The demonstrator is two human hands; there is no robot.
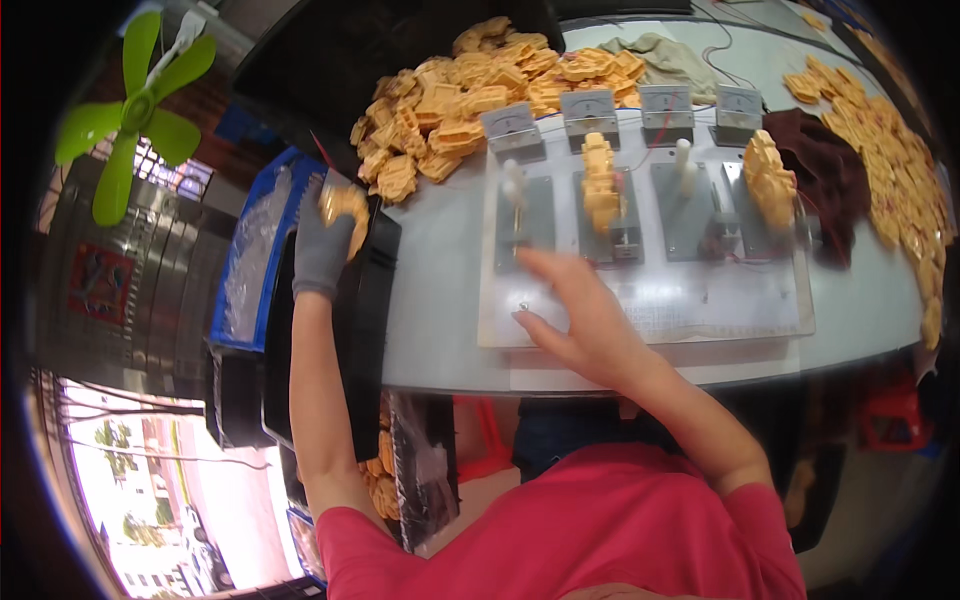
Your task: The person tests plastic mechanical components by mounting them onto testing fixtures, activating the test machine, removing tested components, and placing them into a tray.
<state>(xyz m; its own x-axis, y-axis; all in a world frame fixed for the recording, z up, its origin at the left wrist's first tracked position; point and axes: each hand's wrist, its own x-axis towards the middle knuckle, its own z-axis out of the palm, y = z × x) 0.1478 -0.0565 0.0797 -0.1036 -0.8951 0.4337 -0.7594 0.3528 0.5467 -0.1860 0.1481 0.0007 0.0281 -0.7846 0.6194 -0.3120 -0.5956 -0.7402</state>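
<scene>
My left hand (325,245), in a grey glove, is closed around a yellow-orange plastic part (352,212) above a black bin (378,262) at the table's left edge. The hand hides much of that part. My bare right hand (590,325) hovers over the front left of a white test board (660,310), slightly blurred, with thumb and forefinger spread and nothing between them. Yellow parts stand upright on two of the board's dark stations, one left of the middle (600,185) and one at the right end (768,180). The other stations show bare white posts (685,165).
Several panel meters (590,115) line the board's back edge, with thin wires. Behind them are a heap of yellow parts (440,110) and a grey cloth (665,62). More parts (890,180) and a dark brown cloth (825,170) lie right. A green fan (137,112) and blue crate (262,250) stand left.
</scene>
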